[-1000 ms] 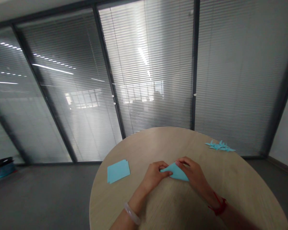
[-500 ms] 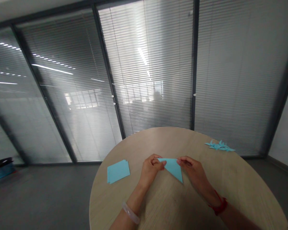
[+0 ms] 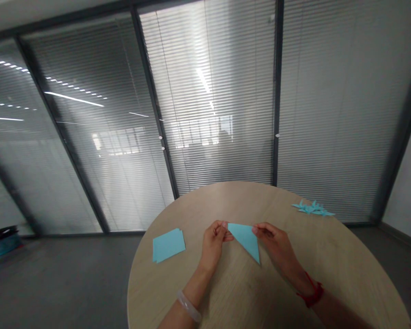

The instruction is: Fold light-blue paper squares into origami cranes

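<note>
A light blue paper folded into a triangle (image 3: 246, 238) is held above the round wooden table (image 3: 226, 292), its long point aimed down toward me. My left hand (image 3: 215, 240) pinches the triangle's upper left corner. My right hand (image 3: 272, 242) pinches its upper right corner. A pale bangle circles my left wrist and a red cord circles my right wrist.
A small stack of light blue square sheets (image 3: 169, 244) lies on the table to the left. Several folded blue paper shapes (image 3: 312, 209) sit near the far right edge. Glass partitions with closed blinds (image 3: 208, 100) stand behind the table, and grey floor lies to the left.
The triangle was pressed flat under both hands a second ago; it has since been lifted and turned, so that its top edge runs between my two pinching hands.
</note>
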### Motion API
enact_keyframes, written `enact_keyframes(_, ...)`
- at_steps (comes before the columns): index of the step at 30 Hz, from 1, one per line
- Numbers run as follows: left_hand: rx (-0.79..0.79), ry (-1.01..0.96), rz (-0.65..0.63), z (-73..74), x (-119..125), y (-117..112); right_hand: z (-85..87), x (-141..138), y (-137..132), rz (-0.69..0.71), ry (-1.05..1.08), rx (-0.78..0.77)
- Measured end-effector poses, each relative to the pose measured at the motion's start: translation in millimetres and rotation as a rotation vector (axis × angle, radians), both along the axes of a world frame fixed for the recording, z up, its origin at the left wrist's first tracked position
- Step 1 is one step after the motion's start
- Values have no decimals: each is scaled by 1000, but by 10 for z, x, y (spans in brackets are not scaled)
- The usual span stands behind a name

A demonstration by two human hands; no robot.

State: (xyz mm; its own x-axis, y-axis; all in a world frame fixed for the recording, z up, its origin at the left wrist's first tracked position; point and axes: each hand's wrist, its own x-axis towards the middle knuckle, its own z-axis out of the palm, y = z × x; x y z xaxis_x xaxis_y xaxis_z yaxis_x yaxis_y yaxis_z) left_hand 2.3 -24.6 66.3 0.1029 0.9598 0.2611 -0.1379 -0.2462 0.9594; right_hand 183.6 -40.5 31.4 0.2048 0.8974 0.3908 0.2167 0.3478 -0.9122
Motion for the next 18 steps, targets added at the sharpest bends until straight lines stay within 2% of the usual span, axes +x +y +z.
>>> enact_keyframes(9,74,7,135,-59,16,5,-24,-99,-16,118,-64,-40)
enact_keyframes(18,54,-124,125,-108,92,-23,-13,-113,-34,125,-114,-64)
